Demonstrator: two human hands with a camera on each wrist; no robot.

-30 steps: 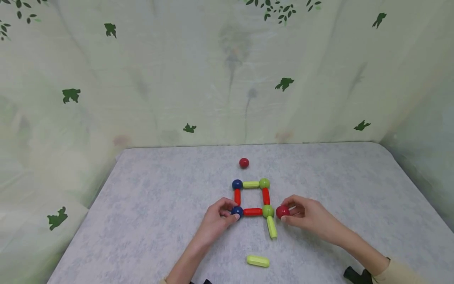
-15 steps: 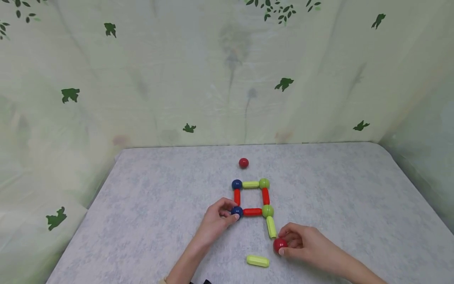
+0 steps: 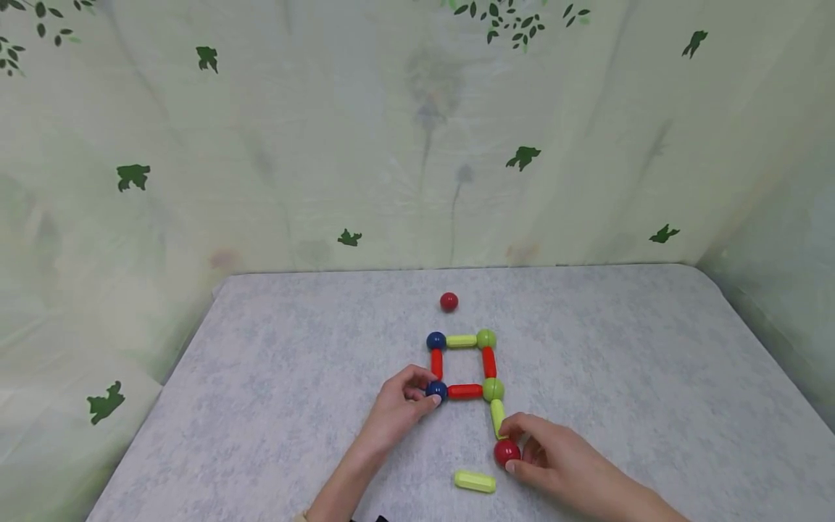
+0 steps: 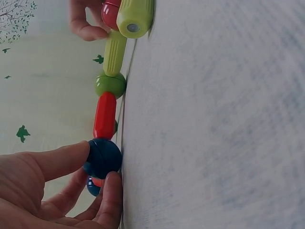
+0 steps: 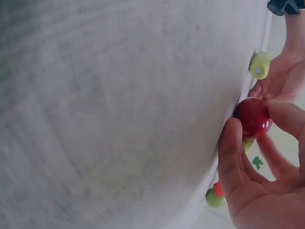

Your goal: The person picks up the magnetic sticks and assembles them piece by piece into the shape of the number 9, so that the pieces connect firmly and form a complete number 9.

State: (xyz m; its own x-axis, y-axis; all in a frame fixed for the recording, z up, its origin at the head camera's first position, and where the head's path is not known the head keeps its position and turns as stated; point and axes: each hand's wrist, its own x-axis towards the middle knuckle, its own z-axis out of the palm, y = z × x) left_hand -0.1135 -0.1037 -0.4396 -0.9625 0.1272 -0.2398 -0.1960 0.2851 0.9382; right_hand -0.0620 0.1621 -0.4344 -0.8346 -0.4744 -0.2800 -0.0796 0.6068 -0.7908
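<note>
My left hand [image 3: 401, 402] pinches the near-left blue ball [image 4: 103, 158] between thumb and fingers. That ball is a corner of a square of balls and rods, with a red rod [image 3: 465, 391] running to a near green ball [image 3: 493, 389]. From the green ball a yellow-green rod [image 3: 498, 417] points toward me. At its near end my right hand [image 3: 554, 460] pinches a red ball [image 5: 253, 117], which meets the rod's tip in the head view. The far corners are a blue ball [image 3: 435, 341] and a green ball [image 3: 485, 338], with a yellow-green rod [image 3: 462, 341] between.
A loose yellow-green rod [image 3: 475, 481] lies on the table near me, left of the right hand. Beyond the square sits another red ball [image 3: 449, 301]. The grey table [image 3: 293, 341] ends at a leaf-printed cloth backdrop [image 3: 280, 145].
My right hand has carried the red ball from beside the near green ball toward me, then slightly left to the rod's near end. The left hand stays on the blue ball.
</note>
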